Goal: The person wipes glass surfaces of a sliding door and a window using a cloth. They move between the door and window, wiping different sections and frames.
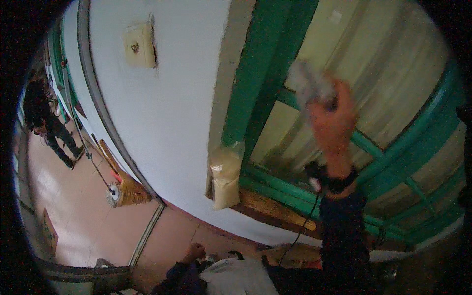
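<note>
My right hand [333,114] is raised before the window and grips a crumpled greyish cloth [309,83]; the hand is blurred. Whether the cloth touches the pane [354,55] cannot be told. A dark band circles the wrist, and a thin dark cable hangs beside it. Low in the picture, near my body, is my left hand [196,252], its fingers curled near a small pale object that I cannot make out. Green frames [258,73] surround the window panes. On the left end of the sill [276,210] stands a clear bag of pale granular material [225,180].
A white wall [177,92] with a cream wall plate [140,46] lies left of the window. A straw broom [131,188] and a long-handled round brush [115,194] lean by the wall. Further left, a person [48,118] in dark clothes stands on the tiled floor [118,228].
</note>
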`<state>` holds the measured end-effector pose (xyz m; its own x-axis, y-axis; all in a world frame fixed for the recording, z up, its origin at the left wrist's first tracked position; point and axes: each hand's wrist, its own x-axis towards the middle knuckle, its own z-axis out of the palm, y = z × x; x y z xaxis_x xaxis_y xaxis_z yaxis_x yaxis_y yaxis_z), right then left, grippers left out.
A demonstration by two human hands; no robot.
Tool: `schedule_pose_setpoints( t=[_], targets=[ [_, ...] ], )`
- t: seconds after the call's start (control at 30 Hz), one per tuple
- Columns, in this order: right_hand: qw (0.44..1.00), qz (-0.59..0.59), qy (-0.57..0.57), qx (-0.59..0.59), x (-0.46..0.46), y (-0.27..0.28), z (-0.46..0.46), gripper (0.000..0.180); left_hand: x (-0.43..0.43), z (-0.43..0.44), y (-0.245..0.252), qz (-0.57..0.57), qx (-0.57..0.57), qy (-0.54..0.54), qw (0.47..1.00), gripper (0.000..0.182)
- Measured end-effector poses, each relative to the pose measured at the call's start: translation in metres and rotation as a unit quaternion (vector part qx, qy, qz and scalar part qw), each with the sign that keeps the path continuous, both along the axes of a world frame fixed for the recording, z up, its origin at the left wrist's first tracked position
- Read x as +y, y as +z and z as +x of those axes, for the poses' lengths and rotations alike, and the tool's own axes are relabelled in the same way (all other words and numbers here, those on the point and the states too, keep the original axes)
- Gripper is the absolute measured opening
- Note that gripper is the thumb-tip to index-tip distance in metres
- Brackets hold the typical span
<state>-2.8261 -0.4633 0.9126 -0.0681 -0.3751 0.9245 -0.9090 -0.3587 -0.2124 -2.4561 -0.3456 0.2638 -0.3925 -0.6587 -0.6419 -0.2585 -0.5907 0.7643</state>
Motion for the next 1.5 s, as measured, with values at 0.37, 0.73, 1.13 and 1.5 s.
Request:
schedule_pose_setpoints(
  t=[0.37, 0.73, 1.13, 1.5],
  targets=[
    [0.987, -0.106, 0.108, 0.063, -0.057, 0.158, 0.027, 0.034, 0.01, 0.029, -0.04, -0.015, 0.108, 0.022, 0.994, 0.028],
    [0.98, -0.092, 0.069, 0.163, -0.053, -0.078, 0.023, 0.043, 0.022, 0.056, 0.014, -0.095, -0.065, -0.034, 0.993, 0.024],
    [0.986, 0.109, 0.12, -0.042, -0.02, -0.132, 0.026, 0.045, -0.007, 0.04, 0.003, -0.309, -0.113, -0.269, 0.905, 0.024],
    [0.972, -0.032, -0.2, -0.119, 0.051, -0.101, -0.083, 0.05, -0.015, 0.018, 0.019, -0.091, -0.088, -0.168, 0.978, 0.024]
  ],
)
